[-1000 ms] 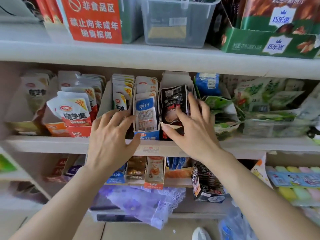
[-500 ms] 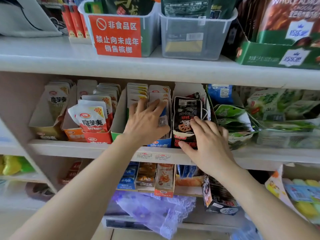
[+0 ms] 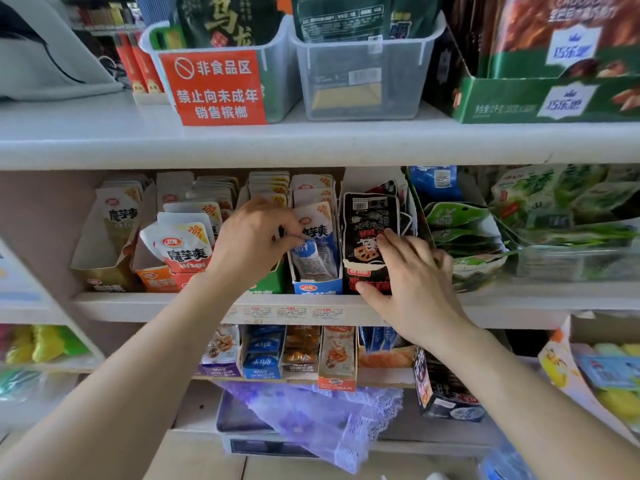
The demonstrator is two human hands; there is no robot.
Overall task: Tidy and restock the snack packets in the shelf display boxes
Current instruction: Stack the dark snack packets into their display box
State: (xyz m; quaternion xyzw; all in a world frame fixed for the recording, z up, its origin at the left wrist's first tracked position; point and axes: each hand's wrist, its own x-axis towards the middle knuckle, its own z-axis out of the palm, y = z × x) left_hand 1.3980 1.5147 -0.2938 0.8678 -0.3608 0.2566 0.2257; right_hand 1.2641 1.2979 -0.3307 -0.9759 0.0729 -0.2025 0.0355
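Several cardboard display boxes of small snack packets stand on the middle shelf (image 3: pixel 502 301). My left hand (image 3: pixel 254 237) pinches the top edge of a blue-and-white packet (image 3: pixel 317 252) at the front of the blue box (image 3: pixel 317 287). My right hand (image 3: pixel 412 271) rests with fingers spread on the front of the black box (image 3: pixel 367 282), fingertips touching a black packet (image 3: pixel 369 226) with a lotus-root picture. Left of my hands are an orange box (image 3: pixel 159 280) with white-and-red packets (image 3: pixel 183 242) and a pale box (image 3: pixel 100 258). A green box sits mostly hidden behind my left hand.
Green packets (image 3: pixel 460 233) pile up right of the black box. The upper shelf holds clear tubs (image 3: pixel 363 77), a red sign (image 3: pixel 216 88) and a green carton (image 3: pixel 540 98). Below are more snack boxes (image 3: pixel 336 358), a black box (image 3: pixel 440 389) tilted off the edge, and a purple bag (image 3: pixel 322 420).
My left hand has moved right from the green box and gone from lying flat to pinching the front blue-and-white packet. My right hand stays on the black box, fingers now lower on the black packet.
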